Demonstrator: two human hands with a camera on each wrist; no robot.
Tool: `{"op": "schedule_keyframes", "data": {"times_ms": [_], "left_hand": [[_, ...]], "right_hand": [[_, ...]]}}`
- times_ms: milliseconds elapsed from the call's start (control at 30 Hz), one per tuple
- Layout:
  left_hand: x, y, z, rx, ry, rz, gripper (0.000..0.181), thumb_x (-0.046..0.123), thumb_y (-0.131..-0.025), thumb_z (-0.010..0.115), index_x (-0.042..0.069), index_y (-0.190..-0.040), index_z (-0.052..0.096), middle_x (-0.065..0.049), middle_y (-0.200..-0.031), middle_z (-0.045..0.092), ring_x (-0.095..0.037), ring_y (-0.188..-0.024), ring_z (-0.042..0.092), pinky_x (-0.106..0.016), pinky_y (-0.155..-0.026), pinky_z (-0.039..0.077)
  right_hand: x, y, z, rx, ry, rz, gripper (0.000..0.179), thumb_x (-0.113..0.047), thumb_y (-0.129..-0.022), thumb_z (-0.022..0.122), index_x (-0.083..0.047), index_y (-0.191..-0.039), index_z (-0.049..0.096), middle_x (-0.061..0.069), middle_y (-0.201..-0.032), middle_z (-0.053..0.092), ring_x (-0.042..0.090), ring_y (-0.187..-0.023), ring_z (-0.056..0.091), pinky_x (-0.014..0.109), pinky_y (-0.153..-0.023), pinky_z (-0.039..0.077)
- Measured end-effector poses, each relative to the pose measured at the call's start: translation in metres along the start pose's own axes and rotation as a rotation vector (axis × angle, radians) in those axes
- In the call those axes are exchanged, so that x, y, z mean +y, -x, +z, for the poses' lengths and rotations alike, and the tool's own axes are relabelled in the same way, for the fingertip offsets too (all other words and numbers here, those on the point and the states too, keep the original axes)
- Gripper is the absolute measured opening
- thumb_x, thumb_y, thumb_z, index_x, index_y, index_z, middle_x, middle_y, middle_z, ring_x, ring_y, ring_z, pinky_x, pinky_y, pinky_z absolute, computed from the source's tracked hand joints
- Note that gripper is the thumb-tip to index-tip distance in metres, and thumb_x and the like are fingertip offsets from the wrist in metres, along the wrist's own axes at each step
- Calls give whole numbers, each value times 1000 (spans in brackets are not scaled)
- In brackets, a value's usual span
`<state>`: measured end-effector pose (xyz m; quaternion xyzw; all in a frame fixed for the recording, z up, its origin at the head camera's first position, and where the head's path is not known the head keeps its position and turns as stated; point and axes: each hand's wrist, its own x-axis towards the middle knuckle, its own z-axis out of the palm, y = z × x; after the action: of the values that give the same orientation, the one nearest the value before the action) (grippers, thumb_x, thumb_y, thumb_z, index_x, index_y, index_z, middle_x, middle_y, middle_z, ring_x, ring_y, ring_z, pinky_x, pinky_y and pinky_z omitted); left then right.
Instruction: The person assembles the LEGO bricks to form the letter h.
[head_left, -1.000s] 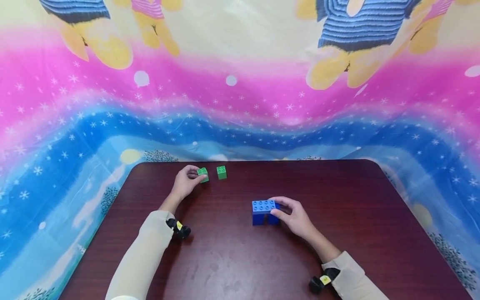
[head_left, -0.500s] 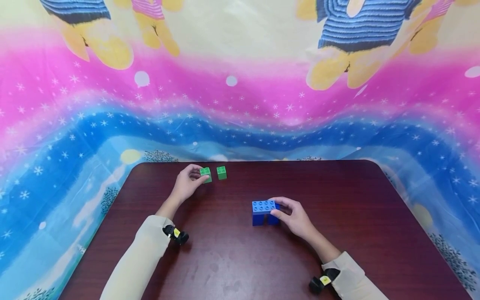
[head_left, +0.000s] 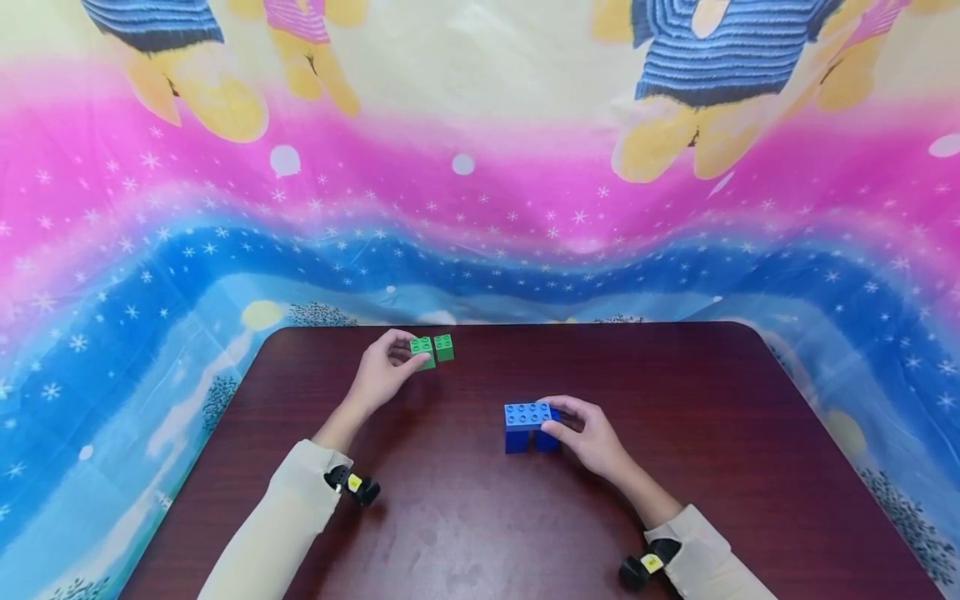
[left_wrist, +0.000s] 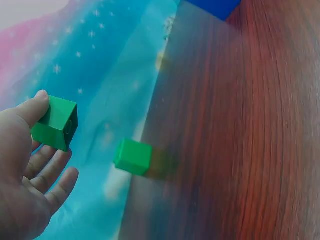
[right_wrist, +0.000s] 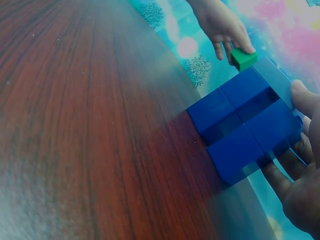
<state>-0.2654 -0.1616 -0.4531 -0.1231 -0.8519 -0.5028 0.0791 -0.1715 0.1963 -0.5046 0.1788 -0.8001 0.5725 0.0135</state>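
Observation:
My left hand (head_left: 381, 372) pinches a green toy building brick (head_left: 422, 350) between thumb and fingers. In the left wrist view, this held brick (left_wrist: 57, 117) is off the tabletop and part of its underside shows. A second green brick (head_left: 444, 347) stands on the table just right of it. My right hand (head_left: 594, 437) grips the right end of a blue brick structure (head_left: 517, 439), thumb in front and fingers behind. A lighter blue long brick (head_left: 523, 413) bridges its two dark blue columns (right_wrist: 212, 112), each made of stacked bricks. The structure stands upright on the table.
The dark reddish wooden table (head_left: 450, 525) ends at a back edge close behind the green bricks. A patterned cloth (head_left: 480, 208) hangs behind and beside it. Black wrist cameras (head_left: 363, 489) sit at both sleeve cuffs.
My left hand has carried its green brick to the right and slightly nearer to me, closer to the second green brick. The right hand and blue structure have stayed in place.

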Motion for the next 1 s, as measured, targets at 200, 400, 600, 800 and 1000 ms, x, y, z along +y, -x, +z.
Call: {"op": "schedule_keyframes", "data": {"times_ms": [200, 400, 600, 800, 1000], "left_hand": [[16, 6, 7, -15, 25, 41, 36, 19, -89, 81, 6, -118, 64, -13, -105, 70, -25, -91, 66, -39, -81, 55], [31, 11, 14, -33, 58, 95, 37, 18, -88, 82, 6, -118, 64, -12, -104, 72, -25, -89, 67, -40, -79, 56], [43, 16, 24, -56, 76, 151, 38, 17, -87, 83, 7, -119, 64, -9, -100, 72, -22, -86, 67, -36, -76, 57], [53, 21, 36, -95, 77, 208, 39, 17, -87, 84, 8, -119, 64, -5, -98, 71, -18, -85, 66, -33, -75, 57], [63, 27, 45, -134, 76, 221, 39, 18, -86, 84, 11, -118, 64, -3, -98, 70, -16, -81, 65, -39, -75, 58]], "right_hand": [[1, 0, 0, -2, 0, 6, 35, -17, -97, 71, -8, -130, 66, 10, -123, 69, 20, -102, 67, 20, -91, 52], [1, -1, 0, 2, -6, 0, 34, -16, -97, 71, -8, -130, 66, 10, -123, 69, 21, -103, 67, 20, -92, 52], [0, -1, 0, 4, 4, 15, 35, -12, -96, 71, -7, -130, 66, 11, -124, 69, 21, -103, 67, 19, -91, 52], [0, -2, 0, 2, 0, 13, 37, -8, -96, 71, -5, -133, 64, 13, -126, 68, 22, -104, 67, 20, -91, 52], [0, -1, 0, 1, 3, 14, 35, -15, -96, 73, -8, -129, 67, 10, -123, 69, 20, -102, 67, 20, -92, 52]]}}
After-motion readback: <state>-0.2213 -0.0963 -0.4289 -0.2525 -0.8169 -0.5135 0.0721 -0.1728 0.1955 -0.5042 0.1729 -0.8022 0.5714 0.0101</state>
